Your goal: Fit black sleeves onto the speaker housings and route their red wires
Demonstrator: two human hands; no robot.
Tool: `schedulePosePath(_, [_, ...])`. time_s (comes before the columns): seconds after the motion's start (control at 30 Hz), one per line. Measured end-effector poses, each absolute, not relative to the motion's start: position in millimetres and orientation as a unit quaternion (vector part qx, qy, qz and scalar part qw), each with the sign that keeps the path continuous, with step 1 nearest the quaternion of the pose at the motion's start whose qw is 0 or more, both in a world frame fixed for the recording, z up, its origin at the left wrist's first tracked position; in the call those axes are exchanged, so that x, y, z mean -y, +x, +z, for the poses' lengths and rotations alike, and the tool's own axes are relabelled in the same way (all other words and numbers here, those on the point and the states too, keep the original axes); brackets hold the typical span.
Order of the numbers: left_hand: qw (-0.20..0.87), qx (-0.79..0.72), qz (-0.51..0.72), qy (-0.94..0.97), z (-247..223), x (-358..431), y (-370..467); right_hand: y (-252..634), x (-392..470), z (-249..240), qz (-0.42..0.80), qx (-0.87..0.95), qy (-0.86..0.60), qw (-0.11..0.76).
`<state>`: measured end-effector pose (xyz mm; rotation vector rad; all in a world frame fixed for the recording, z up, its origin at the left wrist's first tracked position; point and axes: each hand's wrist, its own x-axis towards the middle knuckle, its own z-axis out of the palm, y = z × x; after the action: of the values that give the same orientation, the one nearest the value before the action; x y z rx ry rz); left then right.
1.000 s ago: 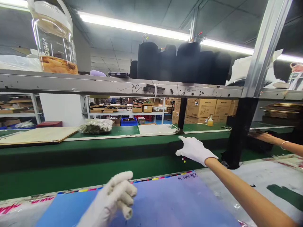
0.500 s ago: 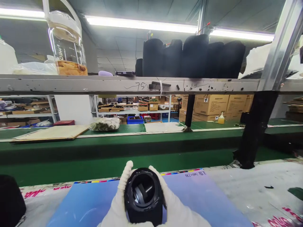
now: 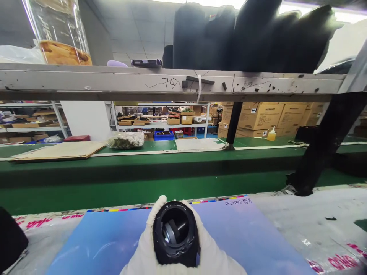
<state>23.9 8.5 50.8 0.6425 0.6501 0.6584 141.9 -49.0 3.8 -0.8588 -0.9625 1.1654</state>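
Both my hands wear white gloves and grip a black hollow housing (image 3: 175, 256) with a round opening at its top. My left hand (image 3: 145, 240) wraps its left side, and my right hand (image 3: 210, 246) wraps its right side. The opening faces up towards me; a shiny silver, ring-like part (image 3: 170, 232) shows inside the dark cavity. I cannot make out the exact kind of the housing. It is held over a blue printed sheet (image 3: 94, 240) with a colour strip along its far edge. The lower part of the housing is hidden by my gloves.
A dark object (image 3: 11, 244) stands at the left edge. Beyond the bench runs a green conveyor belt (image 3: 143, 191). A metal shelf (image 3: 120, 80) crosses in front, bearing tall black covered things (image 3: 206, 42) and a jug (image 3: 63, 38). A black-wrapped post (image 3: 318, 152) stands at right.
The view has shifted, so the shelf sits higher and looks nearer. My fingers sit closer around the housing's rim, and my right fingertip no longer sticks up beside it.
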Motion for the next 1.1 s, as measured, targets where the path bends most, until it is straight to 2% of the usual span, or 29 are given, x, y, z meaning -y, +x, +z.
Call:
schedulePosePath(0.17, [0.774,-0.289,0.346,0.445,41.1,-3.9,13.7,140.6,54.2,-10.5,0.462,0.464,-0.426,0.624])
schedulePosePath(0.37, [0.634,-0.262,0.397,0.610,31.9,8.3,-3.0,158.6,73.5,12.4,0.439,0.550,-0.444,0.554])
schedulePosePath(0.7, [0.487,-0.259,0.430,0.715,22.3,1.0,0.5,178.1,73.2,30.9,0.440,0.593,-0.459,0.494])
schedulePosePath(0.8, [0.467,-0.224,0.440,0.733,21.8,-4.2,-2.8,182.4,71.4,43.1,0.401,0.628,-0.456,0.486])
schedulePosePath(0.97, [0.359,-0.146,0.451,0.804,27.7,-14.2,-9.7,185.3,67.6,68.6,0.340,0.726,-0.417,0.428])
schedulePosePath(1.1, [0.457,-0.159,0.439,0.757,29.2,-10.4,-6.8,187.9,66.2,74.9,0.357,0.702,-0.458,0.413])
